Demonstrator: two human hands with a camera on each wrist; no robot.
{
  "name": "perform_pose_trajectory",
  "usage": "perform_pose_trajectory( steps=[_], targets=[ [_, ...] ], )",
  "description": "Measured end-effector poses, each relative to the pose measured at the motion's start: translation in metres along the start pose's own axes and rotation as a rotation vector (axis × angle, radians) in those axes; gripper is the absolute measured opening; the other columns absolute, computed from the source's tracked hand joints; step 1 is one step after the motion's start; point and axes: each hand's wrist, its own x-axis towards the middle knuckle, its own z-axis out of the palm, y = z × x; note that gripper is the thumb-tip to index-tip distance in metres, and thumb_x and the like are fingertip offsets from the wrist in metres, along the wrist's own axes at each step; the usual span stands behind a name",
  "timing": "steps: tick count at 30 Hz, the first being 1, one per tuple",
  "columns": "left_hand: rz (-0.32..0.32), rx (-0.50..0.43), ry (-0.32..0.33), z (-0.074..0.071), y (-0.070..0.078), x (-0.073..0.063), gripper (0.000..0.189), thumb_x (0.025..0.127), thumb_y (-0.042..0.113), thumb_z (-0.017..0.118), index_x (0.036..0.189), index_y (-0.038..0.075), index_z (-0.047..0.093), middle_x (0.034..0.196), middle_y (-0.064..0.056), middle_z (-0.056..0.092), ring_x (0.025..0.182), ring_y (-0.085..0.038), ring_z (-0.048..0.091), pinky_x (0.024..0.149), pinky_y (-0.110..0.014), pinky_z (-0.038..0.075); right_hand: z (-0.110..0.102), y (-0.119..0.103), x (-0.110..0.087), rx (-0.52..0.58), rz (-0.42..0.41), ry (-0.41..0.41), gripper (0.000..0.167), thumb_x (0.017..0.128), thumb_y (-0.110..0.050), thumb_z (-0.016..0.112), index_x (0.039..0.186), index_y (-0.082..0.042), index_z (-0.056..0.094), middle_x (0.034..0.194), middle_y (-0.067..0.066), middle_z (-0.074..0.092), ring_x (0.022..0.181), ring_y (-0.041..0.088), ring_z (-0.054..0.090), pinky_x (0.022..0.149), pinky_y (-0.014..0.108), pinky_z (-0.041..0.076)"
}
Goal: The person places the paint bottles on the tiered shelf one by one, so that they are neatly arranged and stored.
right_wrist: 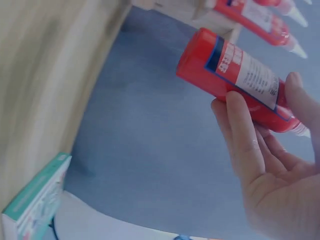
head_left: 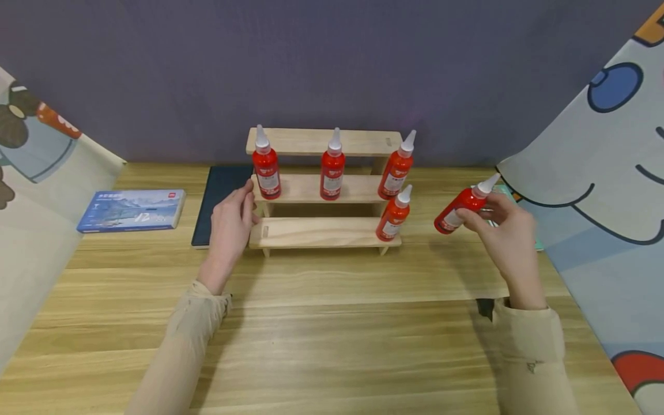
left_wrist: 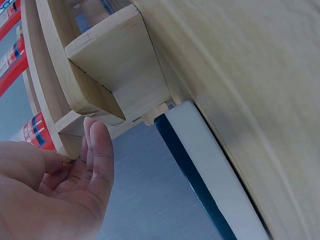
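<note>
My right hand grips a red squeeze bottle with a white pointed nozzle. It is held tilted to the right of the rack, base toward the lower left; the right wrist view shows its label facing out. At the left end of a three-step wooden rack, my left hand pinches the end of the middle step between thumb and fingers. Three like bottles stand along that middle step: a left one, a centre one and a right one. Another bottle stands at the right of the lowest step.
A dark-covered book with white page edges lies left of the rack, partly behind my left hand. Farther left is a blue flat box. A green-edged box lies at the right, mostly hidden by my right hand in the head view.
</note>
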Motion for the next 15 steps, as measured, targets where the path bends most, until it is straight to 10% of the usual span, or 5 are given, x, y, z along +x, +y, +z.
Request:
perform_pose_trajectory(
  steps=[8,15],
  targets=[
    [-0.005,-0.002,-0.005,-0.001,0.000,0.000,0.036,0.115,0.008,0.049,0.144,-0.008,0.063,0.094,-0.025,0.070,0.069,-0.035,0.074,0.062,-0.052,0.055,-0.002,-0.024,-0.011,-0.040,-0.041,0.009,0.047,0.094,-0.017,0.087,0.133,0.001,0.070,0.119,0.011,0.072,0.091,-0.003,0.065,0.074,0.009,0.051],
    [-0.006,-0.005,-0.007,-0.001,0.000,0.001,0.036,0.114,0.008,0.050,0.143,-0.009,0.063,0.094,-0.025,0.069,0.069,-0.035,0.073,0.061,-0.048,0.054,0.000,-0.044,-0.019,-0.035,-0.085,0.000,0.044,0.090,-0.011,0.090,0.130,-0.002,0.073,0.105,-0.012,0.069,0.090,-0.003,0.067,0.071,0.009,0.051]
  ],
)
